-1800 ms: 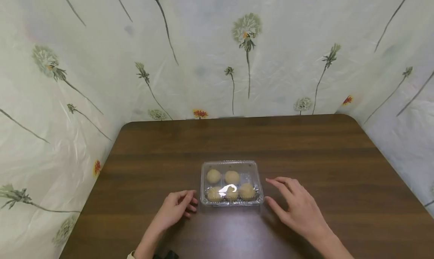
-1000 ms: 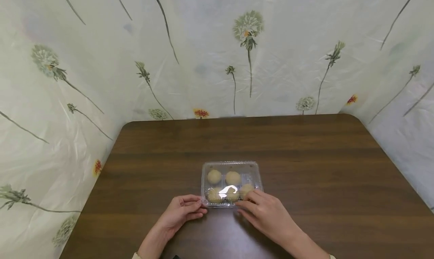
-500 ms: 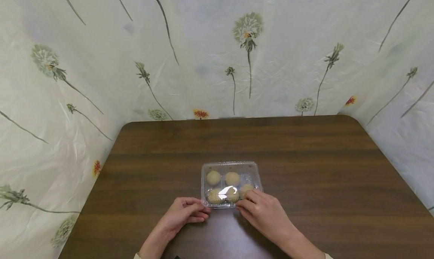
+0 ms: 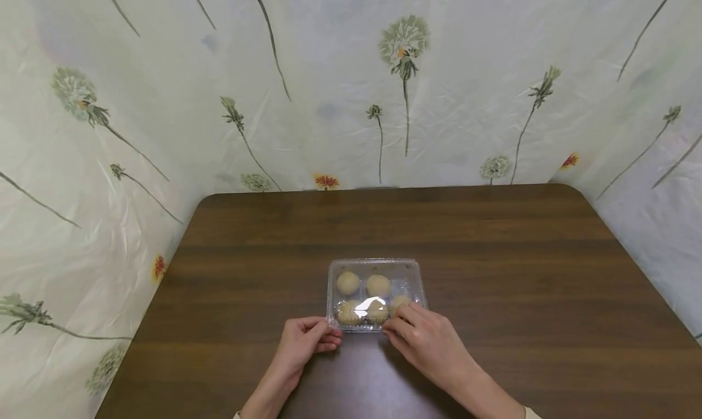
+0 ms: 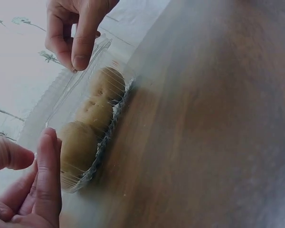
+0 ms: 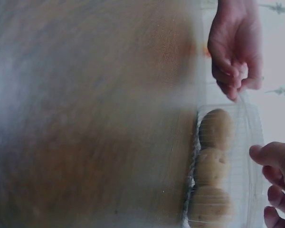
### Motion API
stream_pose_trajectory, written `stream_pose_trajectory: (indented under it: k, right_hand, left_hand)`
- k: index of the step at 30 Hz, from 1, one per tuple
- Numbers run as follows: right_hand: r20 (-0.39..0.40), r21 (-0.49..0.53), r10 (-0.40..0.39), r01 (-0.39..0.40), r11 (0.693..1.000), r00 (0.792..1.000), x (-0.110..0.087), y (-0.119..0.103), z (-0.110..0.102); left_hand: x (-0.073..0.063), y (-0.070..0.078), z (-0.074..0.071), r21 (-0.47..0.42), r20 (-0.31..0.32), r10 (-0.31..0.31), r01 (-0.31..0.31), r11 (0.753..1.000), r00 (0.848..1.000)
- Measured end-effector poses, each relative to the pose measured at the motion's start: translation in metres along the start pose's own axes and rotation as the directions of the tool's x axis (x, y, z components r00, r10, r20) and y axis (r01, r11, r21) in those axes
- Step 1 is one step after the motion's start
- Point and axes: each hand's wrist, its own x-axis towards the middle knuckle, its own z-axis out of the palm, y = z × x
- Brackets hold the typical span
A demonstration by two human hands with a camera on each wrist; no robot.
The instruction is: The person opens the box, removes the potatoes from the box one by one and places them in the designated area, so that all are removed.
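Note:
A clear plastic clamshell container (image 4: 407, 280) sits on the table in front of me, its lid over several potatoes (image 4: 348, 283). My left hand (image 4: 300, 346) pinches the rim at the near left corner between thumb and index finger; the left wrist view shows this left hand (image 5: 40, 185) close beside the nearest potato. Toward the right of the near edge, my right hand (image 4: 430, 346) grips the rim with curled fingers. Its thumb lies against the clear lip in the right wrist view, where this right hand (image 6: 280, 171) hides part of the container.
The dark wooden table (image 4: 493, 242) extends around the container to rounded far corners. Pale sheeting (image 4: 323, 72) printed with dandelions hangs behind it and along both sides.
My right hand has come in from the container's right side to its near edge. The left hand has moved right onto the near left corner. The container has barely shifted.

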Motion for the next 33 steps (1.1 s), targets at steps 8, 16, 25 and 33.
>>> stream_pose_trajectory:
  k: [8,16,25,33]
  right_hand:
    - [0.004,0.01,-0.001,0.001,1.0,1.0,-0.0009,-0.0003,-0.0002]
    - [-0.005,-0.007,-0.005,0.005,1.0,1.0,-0.0002,0.0016,0.0006]
    - [-0.018,-0.053,-0.013,0.012,0.999,1.0,0.0011,0.0011,0.002]
    - [-0.045,-0.044,-0.036,0.034,0.998,0.998,0.0026,0.0045,0.0011]
  left_hand:
    - [0.0,-0.0052,0.0006,-0.012,-0.029,0.016,-0.016,1.0,0.999]
    - [0.0019,-0.0086,-0.0003,-0.026,-0.032,0.016,-0.016,1.0,0.999]
    - [0.0016,-0.0089,-0.0003,-0.013,-0.031,0.005,-0.005,1.0,1.0]
    - [0.0011,-0.0044,0.0008,0.012,-0.029,0.021,-0.02,1.0,0.999]
